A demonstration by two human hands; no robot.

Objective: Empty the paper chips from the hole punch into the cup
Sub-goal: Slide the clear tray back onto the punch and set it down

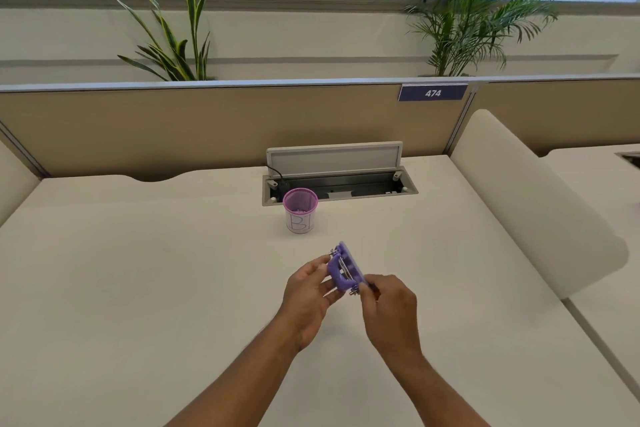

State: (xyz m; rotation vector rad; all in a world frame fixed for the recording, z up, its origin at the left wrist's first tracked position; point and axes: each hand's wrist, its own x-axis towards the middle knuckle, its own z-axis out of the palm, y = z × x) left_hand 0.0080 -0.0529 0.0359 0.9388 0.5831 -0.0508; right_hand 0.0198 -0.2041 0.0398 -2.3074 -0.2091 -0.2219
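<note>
A small purple hole punch (341, 269) with metal parts is held up above the desk, tilted on its side. My left hand (306, 291) grips its left end, thumb on top. At the lower right end, the fingertips of my right hand (389, 300) pinch the punch. A pink mesh cup (300, 210) with a white label stands upright on the desk beyond the punch, a short way from it. Some pale bits lie inside the cup.
The white desk (138, 270) is bounded by a tan partition (173, 128) at the back. An open cable tray (341, 184) with a raised lid sits just behind the cup. A white divider panel (519, 204) rises on the right.
</note>
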